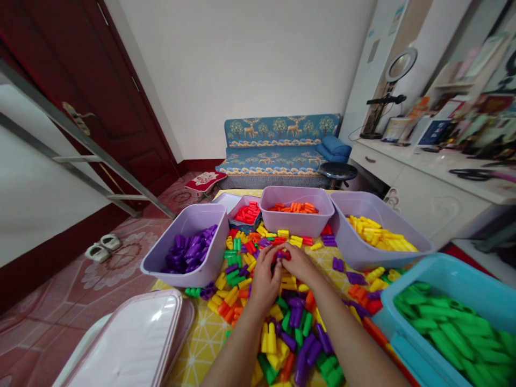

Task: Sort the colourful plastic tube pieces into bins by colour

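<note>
Both my hands meet over a spread of mixed plastic pieces on a yellow patterned tablecloth [197,341]. My left hand [266,274] and my right hand [300,263] have curled fingers around small red and purple pieces [282,256], partly hidden by the fingers. Loose green, yellow, orange and purple pieces [296,312] lie under and around my wrists. A lilac bin [155,260] of purple pieces stands left, another lilac bin [296,219] with orange pieces behind my hands, and a third [350,250] with yellow pieces at right.
A turquoise bin [415,344] of green pieces stands at the near right. A small tray of red pieces [247,213] sits behind left. White lids [129,344] lie at the near left. Beyond are a blue sofa [274,156], a round stool [337,171] and a metal ladder [80,134].
</note>
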A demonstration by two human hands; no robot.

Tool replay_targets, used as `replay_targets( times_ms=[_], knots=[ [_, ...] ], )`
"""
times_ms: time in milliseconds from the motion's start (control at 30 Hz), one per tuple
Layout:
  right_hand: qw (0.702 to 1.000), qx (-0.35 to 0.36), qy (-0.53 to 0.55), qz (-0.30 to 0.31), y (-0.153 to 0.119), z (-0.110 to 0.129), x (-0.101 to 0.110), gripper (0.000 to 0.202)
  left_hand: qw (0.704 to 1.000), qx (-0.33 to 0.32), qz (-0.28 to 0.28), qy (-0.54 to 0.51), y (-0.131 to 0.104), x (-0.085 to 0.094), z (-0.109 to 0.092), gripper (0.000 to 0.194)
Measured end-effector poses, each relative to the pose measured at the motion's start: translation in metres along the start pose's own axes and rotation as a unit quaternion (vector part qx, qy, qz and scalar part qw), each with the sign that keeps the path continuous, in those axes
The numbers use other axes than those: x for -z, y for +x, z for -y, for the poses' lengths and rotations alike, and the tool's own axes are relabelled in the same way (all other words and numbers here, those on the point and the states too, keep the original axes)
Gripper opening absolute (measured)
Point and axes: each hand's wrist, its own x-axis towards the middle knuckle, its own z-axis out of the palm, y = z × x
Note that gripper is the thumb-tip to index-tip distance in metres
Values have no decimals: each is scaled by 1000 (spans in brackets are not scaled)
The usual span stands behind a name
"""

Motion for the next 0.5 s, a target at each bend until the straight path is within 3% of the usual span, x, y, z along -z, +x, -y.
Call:
replay_targets(
  times_ms=[100,200,333,500],
  knots=[
    [991,6,118,57,-13,-1,5,28,999,31,4,-27,0,2,1,33],
    [950,5,293,110,-33,-1,8,31,996,57,38,-63,-1,4,-2,34],
    [931,-22,359,57,-54,1,7,28,989,29,127,-66,-3,8,-11,34],
    [909,-51,413,-1,-62,-4,9,23,988,21,140,-63,-5,9,-15,37]
  ],
)
